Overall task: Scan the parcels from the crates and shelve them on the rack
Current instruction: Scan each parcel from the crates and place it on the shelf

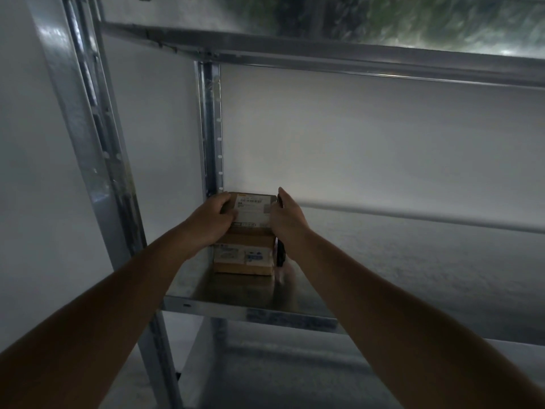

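While both hands grip it, parcel (pixel 250 212) lengthwise toward wall.

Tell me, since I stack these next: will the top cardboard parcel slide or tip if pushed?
Top parcel looks stiff and boxy, so it should hold shape. It rests flat on the lower parcel, so tipping seems unlikely. Its label looks smooth, so it might slide.

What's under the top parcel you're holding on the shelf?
Under the top parcel lies a second cardboard parcel, labels on its near side, resting on the metal shelf. Its top face is covered. Left hand and right hand flank the top parcel.
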`<state>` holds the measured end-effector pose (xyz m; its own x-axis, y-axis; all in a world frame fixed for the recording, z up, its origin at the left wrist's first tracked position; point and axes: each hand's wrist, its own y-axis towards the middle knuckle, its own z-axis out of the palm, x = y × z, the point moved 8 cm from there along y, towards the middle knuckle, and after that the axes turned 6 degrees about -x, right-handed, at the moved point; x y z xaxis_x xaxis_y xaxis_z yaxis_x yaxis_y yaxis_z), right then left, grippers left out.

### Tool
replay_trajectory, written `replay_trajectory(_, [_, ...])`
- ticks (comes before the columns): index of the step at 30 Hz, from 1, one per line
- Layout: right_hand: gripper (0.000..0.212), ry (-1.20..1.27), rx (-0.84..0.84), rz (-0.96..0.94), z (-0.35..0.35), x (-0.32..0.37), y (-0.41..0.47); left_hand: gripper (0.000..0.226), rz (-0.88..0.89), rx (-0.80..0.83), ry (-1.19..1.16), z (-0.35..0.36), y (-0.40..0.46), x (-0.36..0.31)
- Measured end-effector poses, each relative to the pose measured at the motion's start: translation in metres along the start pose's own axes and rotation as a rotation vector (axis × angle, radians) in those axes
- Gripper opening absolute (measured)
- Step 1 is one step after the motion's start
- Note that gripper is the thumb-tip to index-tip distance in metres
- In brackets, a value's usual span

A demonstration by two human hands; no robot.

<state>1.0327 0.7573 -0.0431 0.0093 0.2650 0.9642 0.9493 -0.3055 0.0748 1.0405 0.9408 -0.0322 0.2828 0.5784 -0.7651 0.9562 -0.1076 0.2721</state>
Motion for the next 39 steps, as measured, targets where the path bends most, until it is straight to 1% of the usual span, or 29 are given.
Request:
replay_trajectory(2, [0.054,-0.013,-0.014,-0.008,-0.006,-0.001,0.002,0.032,0.038,-0.010,0.046,-0.003,0.000,-0.005])
replay_trajectory(3, [0.054,-0.032,-0.029,-0.010,-0.011,-0.002,0.002,0.038,0.056,-0.018,0.077,-0.005,-0.001,-0.009])
replay_trajectory(5, [0.052,-0.072,-0.063,-0.001,-0.023,-0.003,0.000,0.049,0.093,-0.078,0.140,-0.013,-0.004,-0.020])
replay_trajectory(7, [0.051,-0.078,-0.094,0.005,-0.037,-0.004,-0.003,0.051,0.185,-0.145,0.181,-0.019,-0.010,-0.038])
replay_trajectory(9, [0.051,-0.099,-0.111,-0.008,-0.051,-0.002,-0.010,0.052,0.285,-0.164,0.230,-0.018,-0.018,-0.057])
replay_trajectory(13, [0.051,-0.261,-0.140,-0.099,-0.084,0.006,-0.030,0.053,0.413,-0.086,0.339,0.001,-0.033,-0.090])
replay_trajectory(20, [0.043,-0.650,-0.290,-0.261,-0.148,0.003,-0.081,0.056,0.538,0.030,0.374,0.049,-0.070,-0.138])
replay_trajectory(24, [0.046,-0.833,-0.340,-0.215,-0.191,-0.014,-0.110,0.059,0.591,0.066,0.393,0.080,-0.091,-0.164])
replay_trajectory(27, [0.048,-0.900,-0.407,-0.206,-0.229,-0.021,-0.137,0.062,0.625,0.104,0.399,0.109,-0.111,-0.187])
replay_trajectory(31, [0.050,-0.961,-0.474,-0.156,-0.287,-0.035,-0.172,0.063,0.671,0.111,0.435,0.152,-0.146,-0.224])
replay_trajectory(36, [0.048,-1.022,-0.568,-0.110,-0.385,-0.062,-0.229,0.064,0.731,0.164,0.451,0.226,-0.204,-0.285])
replay_trajectory(39, [0.046,-1.046,-0.583,-0.053,-0.451,-0.085,-0.265,0.064,0.764,0.219,0.431,0.275,-0.246,-0.326])
